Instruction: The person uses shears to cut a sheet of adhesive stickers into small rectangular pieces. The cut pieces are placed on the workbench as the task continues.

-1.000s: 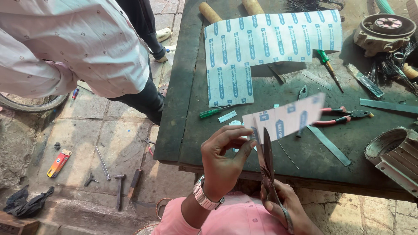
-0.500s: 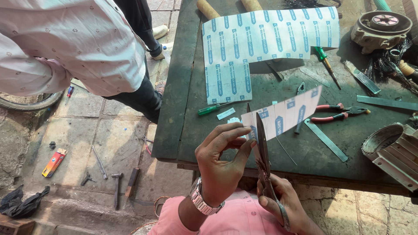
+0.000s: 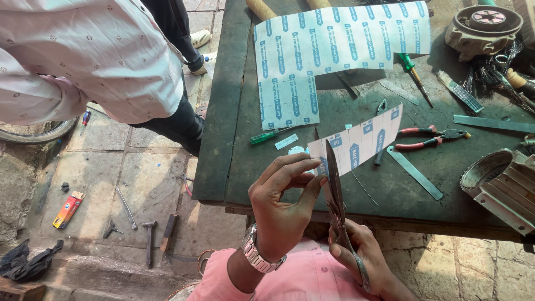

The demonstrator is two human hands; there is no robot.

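Head view, one frame.

Left hand [image 3: 284, 209]: lower centre of the frame, metal watch at the wrist, grip pinched on the near end of a white strip [image 3: 359, 145] printed with blue panels. The strip runs up and to the right from the fingertips, held above the front edge of the bench [image 3: 223, 111].

Right hand [image 3: 359, 256]: bottom centre-right, grip clenched around the handles of dark metal shears [image 3: 334, 187]. The blades point upward and meet the strip just beside the left fingertips.

On the bench, upper centre: a large L-shaped white sheet [image 3: 323, 56] with the same blue print. Just below it, a green-handled screwdriver [image 3: 267, 135] and small offcuts. Right of the strip: red-handled pliers [image 3: 429, 137] and a flat metal ruler [image 3: 415, 173]. Upper right: a round metal housing [image 3: 482, 25]. Right edge: a ribbed metal casing [image 3: 504, 184].

Upper left: another person's white shirt [image 3: 83, 56], bent over.

Paved floor, lower left: a hammer [image 3: 149, 239], a red box [image 3: 68, 209].
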